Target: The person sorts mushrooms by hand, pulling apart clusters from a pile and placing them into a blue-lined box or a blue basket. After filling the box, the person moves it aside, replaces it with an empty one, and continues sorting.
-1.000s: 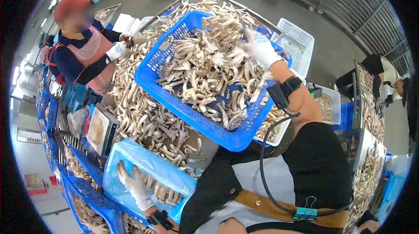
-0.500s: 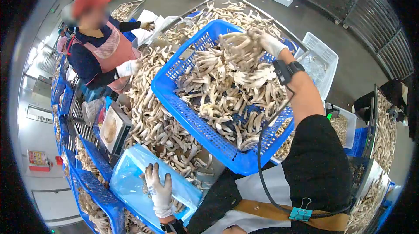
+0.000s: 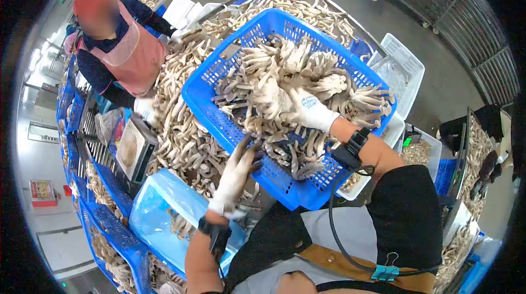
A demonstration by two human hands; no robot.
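Note:
A blue perforated basket (image 3: 274,179) full of pale brown mushrooms (image 3: 293,58) stands tilted on the heaped table. My right hand (image 3: 311,109), in a white glove, is closed on a cluster of mushrooms inside the basket. Near the basket's lower left rim is my left hand (image 3: 235,176), gloved with darkened fingertips; its fingers are spread and nothing shows in them. Below it lies a light blue box with a plastic liner (image 3: 159,195), some mushrooms inside. Beside that box sits a weighing scale (image 3: 131,149).
A co-worker in a red cap and pink apron (image 3: 134,55) has both hands at the mushroom pile (image 3: 178,113) on the left. White crates (image 3: 402,72) stand at the right. Blue baskets of mushrooms (image 3: 115,236) line the lower left. Another person is at the far right.
My right hand has moved down and left in the basket. My left hand has risen from the lined box to the basket's edge. The co-worker's hands have shifted.

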